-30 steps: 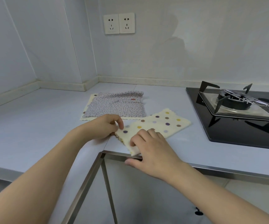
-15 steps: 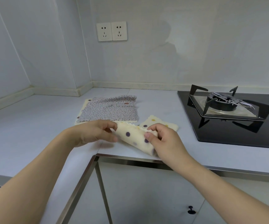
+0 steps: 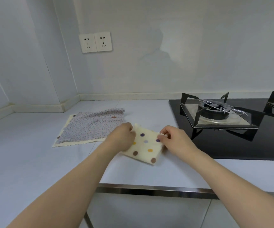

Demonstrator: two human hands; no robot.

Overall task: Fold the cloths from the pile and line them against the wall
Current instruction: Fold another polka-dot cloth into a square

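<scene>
A cream cloth with coloured dots (image 3: 145, 148) lies folded into a small square on the counter (image 3: 34, 162), between my hands. My left hand (image 3: 122, 137) pinches its far left corner. At the far right corner my right hand (image 3: 174, 137) pinches the doubled edge. To the left lies the pile (image 3: 90, 127): a lilac cloth with small dots spread flat over a cream cloth whose scalloped edge shows along the front.
A black gas hob (image 3: 231, 129) with metal pan supports fills the counter's right side, close to my right hand. The wall's low upstand (image 3: 124, 96) runs behind the cloths. Two sockets (image 3: 95, 41) sit on the wall. The counter's metal front edge (image 3: 149, 190) is near me.
Both hands lifted the near edge of the dotted cream cloth and carried it away from me, folding the cloth in half. The hands now hold its far corners.
</scene>
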